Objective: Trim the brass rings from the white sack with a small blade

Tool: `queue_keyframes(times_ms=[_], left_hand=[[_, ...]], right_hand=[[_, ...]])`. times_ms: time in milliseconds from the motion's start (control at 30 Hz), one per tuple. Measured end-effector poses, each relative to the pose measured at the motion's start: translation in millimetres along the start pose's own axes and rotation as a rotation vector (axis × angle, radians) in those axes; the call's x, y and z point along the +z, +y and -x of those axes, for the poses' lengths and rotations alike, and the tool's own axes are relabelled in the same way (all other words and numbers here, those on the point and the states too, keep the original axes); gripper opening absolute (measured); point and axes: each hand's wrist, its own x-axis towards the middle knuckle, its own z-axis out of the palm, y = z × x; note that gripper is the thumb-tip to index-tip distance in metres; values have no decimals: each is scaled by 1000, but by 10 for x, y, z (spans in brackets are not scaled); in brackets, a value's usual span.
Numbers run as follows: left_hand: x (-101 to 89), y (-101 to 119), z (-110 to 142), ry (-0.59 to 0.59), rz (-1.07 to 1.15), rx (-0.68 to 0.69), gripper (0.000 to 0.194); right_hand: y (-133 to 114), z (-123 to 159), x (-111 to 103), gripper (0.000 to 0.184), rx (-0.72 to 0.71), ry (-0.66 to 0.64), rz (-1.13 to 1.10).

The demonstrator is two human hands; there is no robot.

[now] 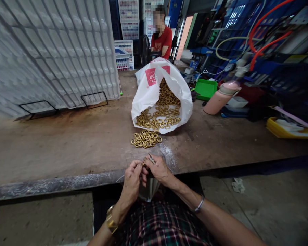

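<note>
My left hand [133, 177] is closed at the table's front edge, pinching a brass-coloured ring [144, 164] between thumb and fingers. Close beside it, my right hand [157, 168] grips a small pointed metal tool [151, 158]; its tip shows above the thumb, the rest is hidden in the palm. Just beyond both hands lies a loose pile of brass-coloured rings [145, 139]. Behind that pile, a white plastic bag [145, 99] rests on its side, mouth towards me, with many more such rings [168, 94] inside.
Stacked white ribbed trays [77, 44] stand on the wooden table [66, 143] at left, by black wire supports [94, 99]. To the right are a green tray [205, 89], a pink bottle [219, 99] and a yellow tray [289, 130]. A person in red [163, 42] sits beyond the table.
</note>
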Motion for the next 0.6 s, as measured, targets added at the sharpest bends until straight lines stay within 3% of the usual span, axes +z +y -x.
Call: queue_keyframes(times_ms=[167, 400, 500, 600], left_hand=[[-29, 34, 22, -51, -92, -10, 36], [-49, 58, 41, -133, 26, -47, 31], [-53, 61, 59, -137, 44, -42, 29], [-59, 57, 72, -97, 40, -29, 28]], right_hand=[[-26, 4, -9, 36, -48, 17, 130], [-16, -16, -5, 33, -53, 52, 152], [-26, -13, -19, 32, -57, 69, 172], [-43, 17, -75, 23, -119, 77, 333]])
